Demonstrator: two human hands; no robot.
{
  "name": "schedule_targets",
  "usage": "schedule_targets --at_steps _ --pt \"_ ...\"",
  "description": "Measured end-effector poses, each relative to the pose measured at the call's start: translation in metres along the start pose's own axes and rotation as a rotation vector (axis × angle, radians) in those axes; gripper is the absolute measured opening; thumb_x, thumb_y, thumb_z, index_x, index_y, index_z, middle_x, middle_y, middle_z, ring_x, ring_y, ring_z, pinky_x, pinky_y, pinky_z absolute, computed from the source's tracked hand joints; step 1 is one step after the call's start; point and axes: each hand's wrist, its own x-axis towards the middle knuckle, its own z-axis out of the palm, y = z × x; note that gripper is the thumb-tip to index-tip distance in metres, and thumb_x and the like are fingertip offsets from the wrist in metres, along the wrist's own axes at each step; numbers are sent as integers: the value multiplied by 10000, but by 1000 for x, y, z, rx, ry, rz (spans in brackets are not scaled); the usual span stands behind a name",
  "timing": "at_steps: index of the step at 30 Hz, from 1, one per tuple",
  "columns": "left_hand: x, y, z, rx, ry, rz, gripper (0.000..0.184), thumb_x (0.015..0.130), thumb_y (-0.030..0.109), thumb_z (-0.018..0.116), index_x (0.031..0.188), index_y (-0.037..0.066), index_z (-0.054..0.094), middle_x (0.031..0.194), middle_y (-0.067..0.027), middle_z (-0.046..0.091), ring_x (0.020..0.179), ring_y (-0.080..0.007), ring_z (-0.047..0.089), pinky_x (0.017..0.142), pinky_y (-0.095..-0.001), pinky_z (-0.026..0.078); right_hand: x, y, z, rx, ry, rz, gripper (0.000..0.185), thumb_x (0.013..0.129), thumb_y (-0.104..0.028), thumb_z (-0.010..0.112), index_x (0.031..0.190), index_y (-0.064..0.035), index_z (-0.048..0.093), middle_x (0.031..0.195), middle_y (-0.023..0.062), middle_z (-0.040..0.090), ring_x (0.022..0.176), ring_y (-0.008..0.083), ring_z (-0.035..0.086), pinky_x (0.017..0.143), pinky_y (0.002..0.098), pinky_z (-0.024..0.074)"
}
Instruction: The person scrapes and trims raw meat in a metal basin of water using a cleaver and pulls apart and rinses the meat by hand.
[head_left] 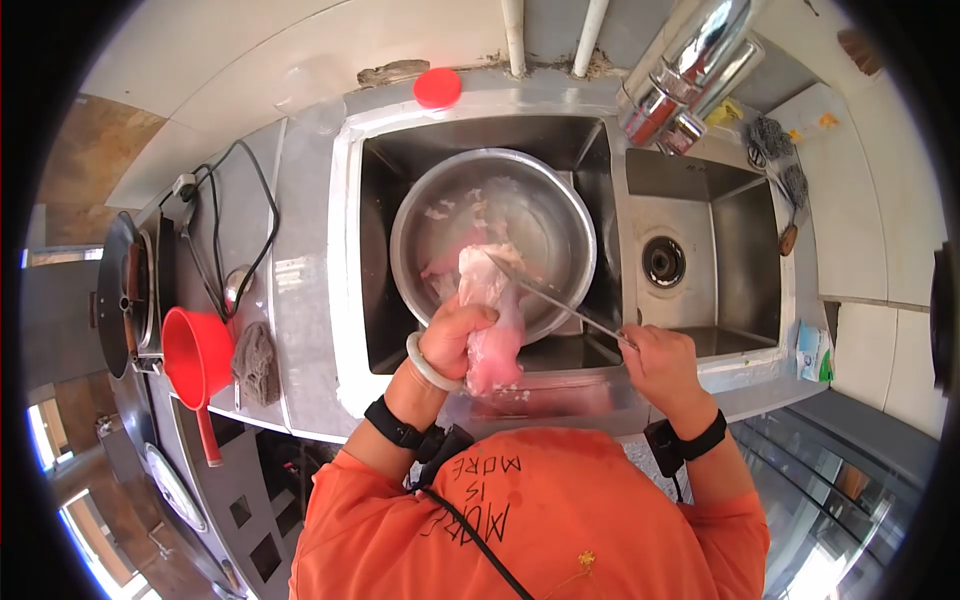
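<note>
My left hand [457, 338] is wrapped round a pale pink piece of meat [492, 340], held over the near side of a round metal basin [408, 225]. The basin stands in the large sink compartment [378, 150], with water and pinkish pieces inside. In my right hand [662, 366], closed at the right of the basin, is the handle end of a long thin metal tool [575, 312], which looks like a knife. Its far end touches the top of the meat. Part of the meat is hidden behind my left fingers.
A smaller sink compartment [700, 215] with a drain lies to the right, under a chrome faucet [690, 75]. A red lid [437, 88] sits behind the basin. On the left are a red dipper [197, 352], a grey cloth [257, 363] and a black cable [272, 200].
</note>
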Motion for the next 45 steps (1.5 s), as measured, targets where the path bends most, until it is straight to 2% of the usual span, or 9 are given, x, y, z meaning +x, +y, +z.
schedule_targets --at_steps 8,11,14,18,25,27,35,40,45 --pt "-8 3 32 469 16 37 351 732 80 426 1035 -66 526 880 -157 603 767 -212 587 631 -296 476 25 -27 -4 51 -90 -78 172 693 -107 616 855 -67 578 689 81 590 621 267 583 545 369 454" --pt "-10 4 23 243 126 113 339 733 75 418 1021 -67 525 854 -151 607 698 -189 585 587 -274 468 10 5 6 19 -85 -48 172 697 -112 615 858 -67 578 694 79 593 628 268 585 546 369 454" --pt "-8 4 -4 107 -85 -39 482 715 19 457 1194 -33 433 923 -122 598 762 -195 602 675 -300 500 1 14 3 21 -103 11 164 703 -118 613 856 -65 582 695 79 594 631 270 585 550 369 455" --pt "-8 6 8 234 -52 -88 434 705 10 442 1133 -50 482 905 -113 597 749 -180 595 661 -283 492 10 -5 -7 96 -49 4 87 726 -166 595 748 -91 557 644 68 566 584 262 571 524 369 447" --pt "-16 10 19 347 23 -86 436 691 -28 420 1115 -62 515 942 -99 601 776 -153 585 677 -261 478 19 1 3 170 -67 -41 114 775 -164 582 785 -51 583 674 99 589 633 294 581 574 390 455" --pt "-17 9 21 351 59 -25 453 692 -36 423 1136 -56 512 970 -105 600 800 -152 582 687 -252 474 10 21 1 -36 -202 72 125 787 -169 564 783 -45 583 693 112 598 644 302 584 586 395 459" --pt "-10 2 13 477 57 -12 393 709 -80 415 1068 -40 570 814 -104 640 625 -126 581 528 -223 436 27 -26 -26 228 -22 -2 127 755 -181 588 828 -78 598 678 90 581 624 286 580 536 373 451" --pt "-10 4 38 402 39 68 417 707 -95 415 1093 -34 561 857 -108 646 643 -130 591 493 -208 412 28 -37 -12 263 -89 -32 107 763 -150 597 821 -61 616 666 97 589 602 292 582 534 363 456" --pt "-22 7 17 478 210 106 429 697 -117 439 1093 -18 567 957 -127 647 701 -129 620 498 -192 407 1 -2 3 220 -157 79 120 768 -160 600 807 -48 619 655 112 586 605 309 578 538 370 457"
